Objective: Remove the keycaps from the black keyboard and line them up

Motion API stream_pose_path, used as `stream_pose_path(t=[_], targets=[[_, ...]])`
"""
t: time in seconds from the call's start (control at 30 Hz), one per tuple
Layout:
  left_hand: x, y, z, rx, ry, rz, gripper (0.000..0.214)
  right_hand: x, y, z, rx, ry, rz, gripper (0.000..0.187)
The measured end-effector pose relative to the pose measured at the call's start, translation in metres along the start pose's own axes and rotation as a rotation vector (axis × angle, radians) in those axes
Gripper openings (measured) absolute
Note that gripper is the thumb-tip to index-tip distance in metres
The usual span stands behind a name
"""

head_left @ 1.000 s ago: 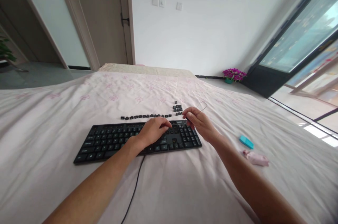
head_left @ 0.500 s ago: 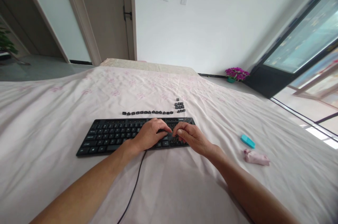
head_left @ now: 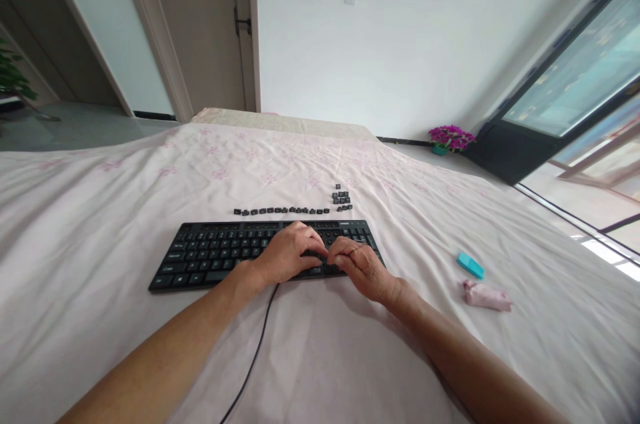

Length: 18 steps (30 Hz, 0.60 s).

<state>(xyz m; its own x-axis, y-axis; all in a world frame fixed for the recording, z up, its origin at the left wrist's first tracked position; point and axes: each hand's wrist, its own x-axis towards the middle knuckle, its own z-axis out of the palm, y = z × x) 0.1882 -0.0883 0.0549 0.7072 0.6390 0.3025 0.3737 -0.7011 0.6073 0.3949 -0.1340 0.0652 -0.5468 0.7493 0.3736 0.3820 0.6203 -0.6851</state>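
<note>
A black keyboard (head_left: 220,257) lies on the pale bedspread, its cable running toward me. My left hand (head_left: 290,252) rests on the right-middle of it, palm down. Its forefinger and thumb stretch toward the right hand, with a gap between them. My right hand (head_left: 361,265) is closed over the number-pad side, its fingertips meeting the left forefinger. A thin wire-like piece (head_left: 359,245) shows by the right fingers; most of it is hidden. Behind the keyboard stands a row of loose black keycaps (head_left: 277,210). More keycaps (head_left: 342,197) sit grouped at the row's right end.
A blue flat object (head_left: 471,265) and a crumpled pink cloth-like bundle (head_left: 487,296) lie to the right on the bedspread (head_left: 320,357). The black cable (head_left: 255,357) crosses the cloth in front. Purple flowers in a pot (head_left: 450,139) stand on the floor beyond.
The keyboard's right end has swung slightly toward me. My right hand has shifted a little, its fingers curling lower. The left thumb has moved slightly right and down.
</note>
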Motion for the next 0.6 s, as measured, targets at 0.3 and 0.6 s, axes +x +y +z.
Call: stream_pose_path(t=[0.3,0.6], targets=[[0.002,0.003,0.005,0.042,-0.012,0.047,0.016,0.003,-0.002,0.01,-0.118,-0.066,-0.106,0.021],[0.001,0.011,0.011,0.117,0.003,0.025,0.017,-0.005,0.013,0.016,0.062,0.173,-0.074,0.025]])
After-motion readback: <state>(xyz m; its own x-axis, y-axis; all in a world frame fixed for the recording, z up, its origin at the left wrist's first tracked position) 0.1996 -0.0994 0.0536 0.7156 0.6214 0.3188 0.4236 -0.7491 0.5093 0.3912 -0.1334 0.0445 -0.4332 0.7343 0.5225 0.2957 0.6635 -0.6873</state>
